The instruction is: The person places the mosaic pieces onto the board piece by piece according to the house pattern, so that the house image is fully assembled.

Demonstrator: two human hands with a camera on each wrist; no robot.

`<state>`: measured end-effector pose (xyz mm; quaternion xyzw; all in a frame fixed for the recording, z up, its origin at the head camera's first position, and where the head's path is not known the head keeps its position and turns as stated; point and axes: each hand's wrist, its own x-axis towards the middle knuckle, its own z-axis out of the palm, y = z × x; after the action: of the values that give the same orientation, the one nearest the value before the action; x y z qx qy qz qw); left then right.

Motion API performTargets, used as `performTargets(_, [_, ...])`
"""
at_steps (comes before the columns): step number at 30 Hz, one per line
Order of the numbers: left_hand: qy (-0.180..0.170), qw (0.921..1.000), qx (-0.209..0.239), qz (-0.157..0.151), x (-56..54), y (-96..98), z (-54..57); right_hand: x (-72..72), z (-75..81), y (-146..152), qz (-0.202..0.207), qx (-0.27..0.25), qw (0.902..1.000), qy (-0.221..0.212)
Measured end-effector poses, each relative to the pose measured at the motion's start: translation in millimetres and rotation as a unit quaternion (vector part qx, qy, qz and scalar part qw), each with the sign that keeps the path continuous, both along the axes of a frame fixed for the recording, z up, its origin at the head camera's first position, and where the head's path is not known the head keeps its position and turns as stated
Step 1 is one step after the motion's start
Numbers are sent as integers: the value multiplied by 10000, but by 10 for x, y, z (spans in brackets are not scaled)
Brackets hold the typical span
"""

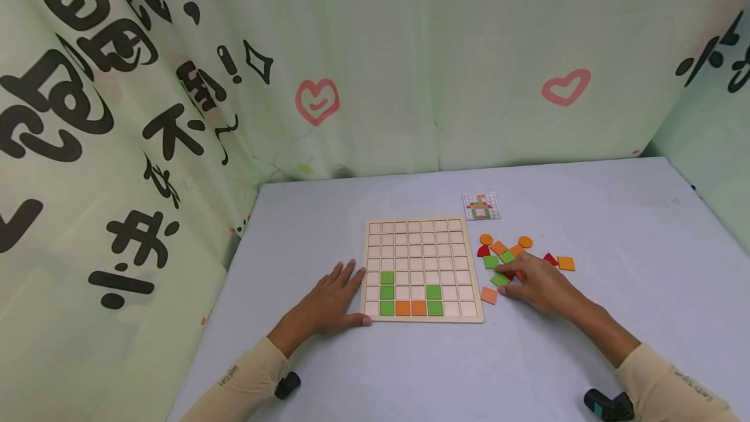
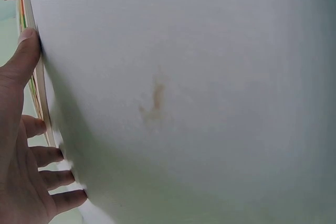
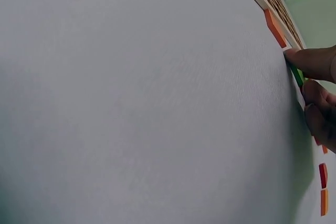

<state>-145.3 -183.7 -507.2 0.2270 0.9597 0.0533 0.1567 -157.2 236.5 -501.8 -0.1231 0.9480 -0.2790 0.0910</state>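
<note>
The wooden grid board lies flat on the table, with several green and orange square tiles in its lower rows. My left hand rests at the board's left edge, fingers spread, thumb at the lower left corner; the left wrist view shows this hand along the rim. To the right of the board, my right hand pinches a green square tile between thumb and fingers, low over the loose pieces. In the right wrist view the green tile shows at the thumb; the fingers partly hide other pieces.
Loose pieces surround the right hand: an orange circle, a red piece, another green tile, an orange tile and a yellow-orange tile. A pattern card lies beyond the board's far right corner. Curtains hang behind the table.
</note>
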Motion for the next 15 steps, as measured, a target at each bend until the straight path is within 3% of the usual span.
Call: performTargets(15, [21, 10000, -72, 26, -9, 8, -22, 20, -3, -46, -9, -186, 9996, 232])
